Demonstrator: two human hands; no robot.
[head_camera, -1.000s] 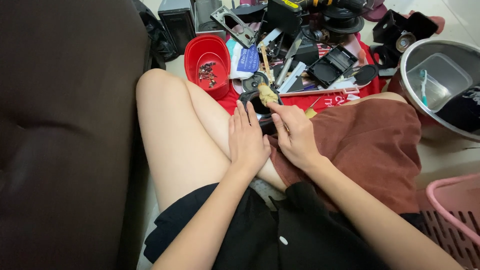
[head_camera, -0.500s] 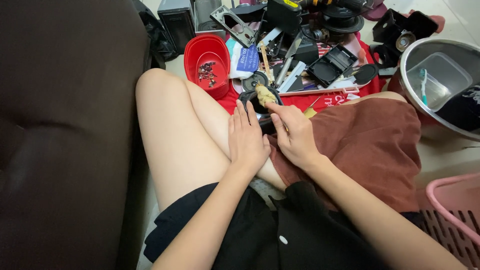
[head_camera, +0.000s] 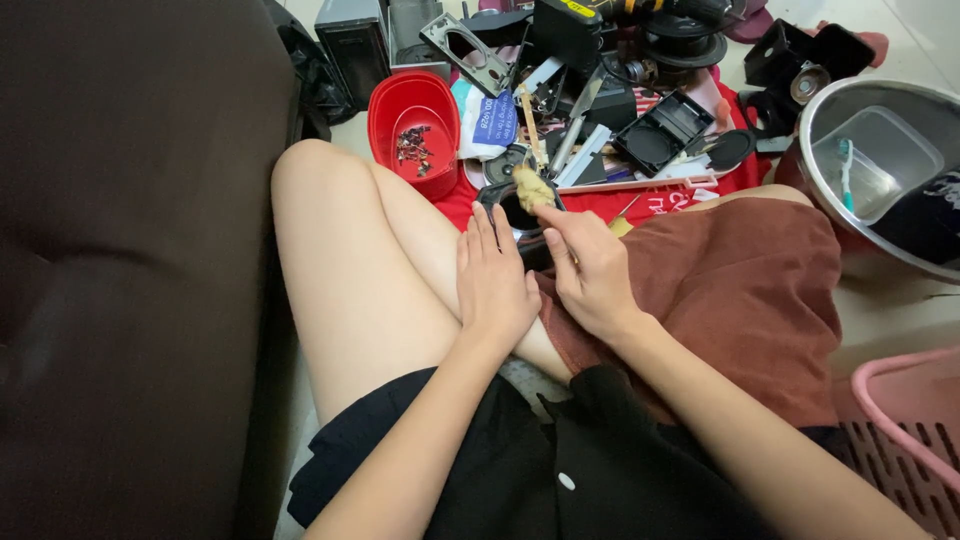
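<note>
- The left hand (head_camera: 495, 275), at frame centre, lies flat with fingers straight on the bare leg, its fingertips touching a dark round part (head_camera: 512, 205).
- The right hand (head_camera: 590, 268) is pinched shut on a tan cloth wad (head_camera: 532, 188), pressed at that part's rim.
- Just above left, a red tub (head_camera: 412, 125) holds small screws.
- A brown towel (head_camera: 740, 290) covers the right knee.
</note>
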